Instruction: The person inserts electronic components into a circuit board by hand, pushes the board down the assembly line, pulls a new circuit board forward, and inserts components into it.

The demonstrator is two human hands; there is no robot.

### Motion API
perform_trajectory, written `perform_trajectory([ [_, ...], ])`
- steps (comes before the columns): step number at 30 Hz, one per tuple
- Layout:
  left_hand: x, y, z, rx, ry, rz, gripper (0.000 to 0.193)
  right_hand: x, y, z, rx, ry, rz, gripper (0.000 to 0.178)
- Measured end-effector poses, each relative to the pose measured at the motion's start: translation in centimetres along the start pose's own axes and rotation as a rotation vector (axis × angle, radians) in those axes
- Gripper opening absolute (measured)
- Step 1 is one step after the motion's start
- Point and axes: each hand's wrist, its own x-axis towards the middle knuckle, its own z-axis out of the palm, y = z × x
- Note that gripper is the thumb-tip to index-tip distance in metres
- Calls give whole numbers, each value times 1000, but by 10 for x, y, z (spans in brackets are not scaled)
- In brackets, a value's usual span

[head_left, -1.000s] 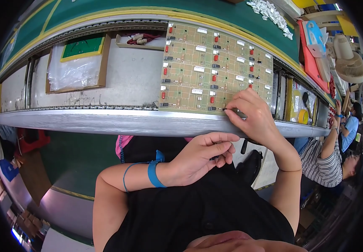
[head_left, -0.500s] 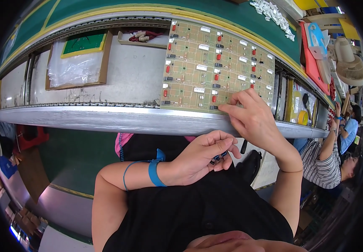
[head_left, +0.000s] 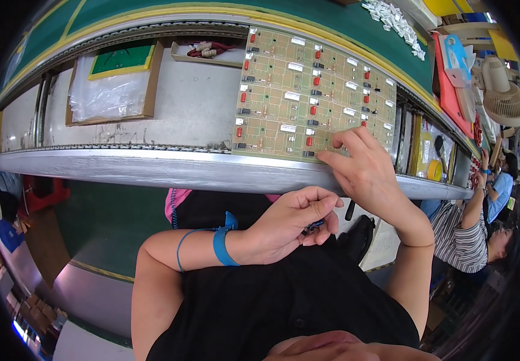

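Note:
A large green-tan circuit board panel (head_left: 278,114) lies across the rails of the line, fitted with red, white and black parts in repeating rows. My right hand (head_left: 365,165) is over its near edge, fingers bent and apart. One fingertip touches the panel beside a small black component (head_left: 310,154); nothing shows between the fingers. Below the rail, in front of my body, my left hand (head_left: 299,225) is turned partly palm up. Its fingers curl around several small dark components (head_left: 313,227), mostly hidden. A blue wrist strap (head_left: 221,246) circles my left wrist.
A silver rail (head_left: 151,171) runs along the near side. Left of the panel are a cardboard box (head_left: 150,90) with clear plastic and a tray (head_left: 211,59) of dark red cables. White parts (head_left: 392,24) lie beyond. A fan (head_left: 504,96) and co-workers (head_left: 467,234) are at right.
The panel has shifted slightly to the right, and my right hand has moved right with it. My left hand stays nearly still, fingers curled around the small components.

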Motion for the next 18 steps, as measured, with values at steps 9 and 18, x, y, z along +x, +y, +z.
perform_trajectory([
  [9,0,0,-2,47,9,-1,27,-1,0,0,13,-20,2,21],
  [18,-2,1,3,18,30,84,24,-2,0,-1,54,-34,13,28],
])
